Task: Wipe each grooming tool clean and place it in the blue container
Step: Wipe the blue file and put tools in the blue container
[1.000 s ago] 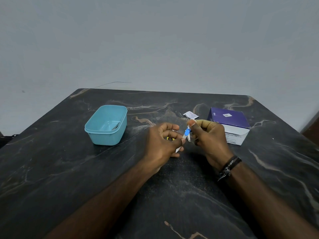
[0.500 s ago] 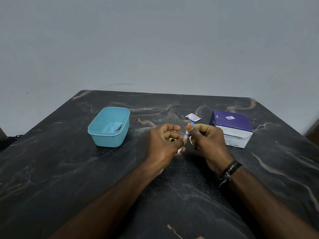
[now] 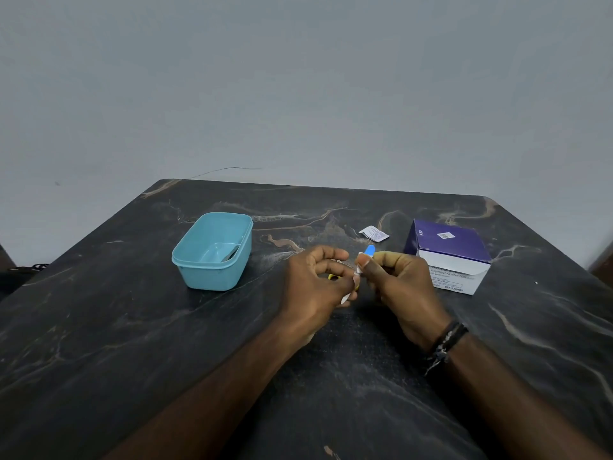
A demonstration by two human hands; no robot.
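Over the middle of the dark marble table [image 3: 132, 327], my left hand [image 3: 318, 287] pinches the lower white end of a slim blue-tipped grooming tool [image 3: 370, 250]. My right hand [image 3: 398, 287] pinches a small white wipe [image 3: 358, 268] around the tool's upper part, just below the blue tip. Something yellow [image 3: 332, 277] shows under my left fingers, mostly hidden. The blue container [image 3: 212, 250] stands open to the left of my hands, with a grey metal tool [image 3: 232, 254] lying inside it.
A purple and white box of alcohol wipes [image 3: 447, 257] stands at the right, close behind my right hand. A torn white wipe sachet [image 3: 374, 233] lies behind the hands. A wall runs along the table's far edge.
My right hand's pinch with the wipe has slid down the tool, so the blue tip now sticks out above the thumb. My left hand keeps its hold.
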